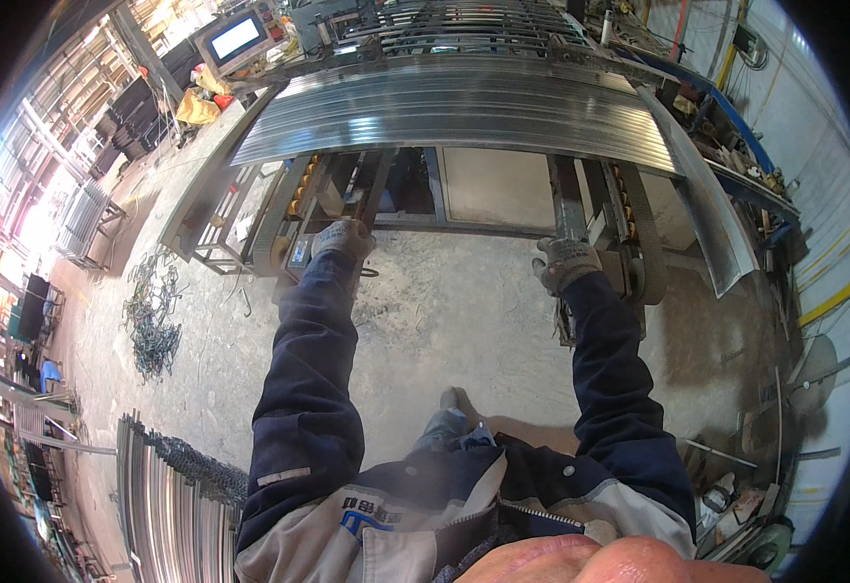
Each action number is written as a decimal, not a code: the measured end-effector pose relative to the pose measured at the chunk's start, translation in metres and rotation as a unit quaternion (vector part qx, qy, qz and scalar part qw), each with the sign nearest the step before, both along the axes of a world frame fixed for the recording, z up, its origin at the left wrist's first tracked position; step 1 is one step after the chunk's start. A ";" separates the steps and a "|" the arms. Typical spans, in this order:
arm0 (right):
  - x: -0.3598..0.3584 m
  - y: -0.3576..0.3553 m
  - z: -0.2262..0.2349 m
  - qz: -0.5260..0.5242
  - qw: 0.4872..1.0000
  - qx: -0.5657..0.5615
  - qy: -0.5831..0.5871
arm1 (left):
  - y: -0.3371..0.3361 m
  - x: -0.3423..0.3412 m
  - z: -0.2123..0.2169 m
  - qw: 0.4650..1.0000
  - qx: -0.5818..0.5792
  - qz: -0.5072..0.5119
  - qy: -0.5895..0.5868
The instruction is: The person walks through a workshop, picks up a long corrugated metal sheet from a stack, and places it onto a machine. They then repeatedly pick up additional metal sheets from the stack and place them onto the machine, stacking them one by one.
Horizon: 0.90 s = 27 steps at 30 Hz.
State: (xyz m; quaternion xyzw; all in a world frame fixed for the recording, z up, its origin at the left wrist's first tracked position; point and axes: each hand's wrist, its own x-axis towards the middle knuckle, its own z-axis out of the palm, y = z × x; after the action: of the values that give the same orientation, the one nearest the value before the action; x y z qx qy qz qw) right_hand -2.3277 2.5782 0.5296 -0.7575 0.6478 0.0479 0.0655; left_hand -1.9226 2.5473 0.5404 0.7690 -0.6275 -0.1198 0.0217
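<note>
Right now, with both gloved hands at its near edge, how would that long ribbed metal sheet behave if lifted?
The ribbed metal sheet is wide and thin, so probably whippy and awkward. Its shiny surface may slide under the left hand and right hand.

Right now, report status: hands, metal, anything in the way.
Left hand gloved, on machine frame. Right hand gloved, gripping metal bar. Stacked metal sheets above both. Wire scraps on floor, left.

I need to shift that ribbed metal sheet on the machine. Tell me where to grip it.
Grip the metal sheet along its near long edge, from the floor side, hands wide apart like the left hand and right hand now. It lies flat and long across the frame, so a spread grip should keep it level.
</note>
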 end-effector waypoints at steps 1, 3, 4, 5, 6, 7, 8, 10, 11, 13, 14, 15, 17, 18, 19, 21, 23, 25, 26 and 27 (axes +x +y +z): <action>0.000 0.000 0.000 -0.001 1.000 -0.001 0.002 | 0.000 0.000 0.000 1.000 -0.003 -0.003 0.001; -0.001 0.000 -0.001 0.005 1.000 0.000 -0.005 | 0.001 0.001 -0.001 1.000 -0.011 -0.008 0.000; -0.001 0.000 -0.001 0.006 1.000 0.002 -0.007 | 0.001 0.001 -0.002 1.000 -0.015 -0.010 -0.002; -0.001 0.000 -0.001 0.009 1.000 0.000 -0.008 | 0.001 0.001 -0.002 1.000 -0.019 -0.012 -0.005; -0.002 0.000 -0.001 0.011 1.000 -0.003 -0.010 | 0.000 0.002 -0.003 1.000 -0.016 -0.011 -0.007; -0.002 0.000 -0.001 0.013 1.000 -0.006 -0.010 | -0.001 0.002 -0.003 1.000 -0.013 -0.010 -0.009; -0.002 0.000 0.000 0.018 1.000 -0.008 0.000 | -0.001 0.003 -0.003 1.000 -0.011 -0.009 -0.011; -0.001 0.000 0.002 0.031 0.999 -0.012 0.023 | -0.004 0.005 -0.005 1.000 -0.007 -0.022 -0.007; -0.001 0.001 0.002 0.029 0.999 -0.011 0.018 | -0.005 0.006 -0.006 1.000 -0.004 -0.027 -0.004; -0.001 0.002 0.005 0.025 1.000 -0.010 0.010 | -0.005 0.008 -0.009 0.999 -0.015 -0.036 -0.011; -0.001 0.002 0.006 0.027 1.000 -0.005 -0.001 | -0.005 0.008 -0.010 0.999 -0.023 -0.044 -0.015; -0.002 0.003 0.007 0.028 1.000 0.000 -0.012 | -0.005 0.009 -0.012 0.998 -0.031 -0.044 -0.020; -0.003 0.003 0.007 0.027 1.000 0.006 -0.013 | -0.006 0.009 -0.015 0.997 -0.047 -0.047 -0.032; -0.003 0.003 0.007 0.026 1.000 0.007 -0.004 | -0.006 0.010 -0.016 0.998 -0.043 -0.043 -0.024; -0.002 0.003 0.006 0.027 1.000 0.008 0.004 | -0.007 0.010 -0.016 0.999 -0.033 -0.037 -0.019; -0.002 0.002 0.004 0.019 1.000 0.011 0.001 | -0.009 0.011 -0.017 0.999 -0.023 -0.037 -0.014; -0.002 0.000 0.002 0.016 1.000 0.014 0.001 | -0.010 0.012 -0.017 0.999 -0.020 -0.045 -0.021; -0.003 -0.002 -0.001 0.013 1.000 0.011 0.003 | -0.011 0.013 -0.018 0.999 -0.019 -0.032 -0.007; -0.003 -0.002 -0.002 0.015 1.000 0.010 -0.003 | -0.011 0.013 -0.019 1.000 -0.016 -0.023 -0.002; -0.004 -0.003 -0.003 0.016 1.000 0.005 -0.009 | -0.010 0.014 -0.019 0.999 -0.022 -0.031 0.003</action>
State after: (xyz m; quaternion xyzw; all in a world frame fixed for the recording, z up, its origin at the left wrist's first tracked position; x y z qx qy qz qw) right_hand -2.3314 2.5755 0.5265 -0.7677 0.6349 0.0454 0.0744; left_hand -1.9091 2.5369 0.5211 0.7482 -0.6533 -0.1095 0.0367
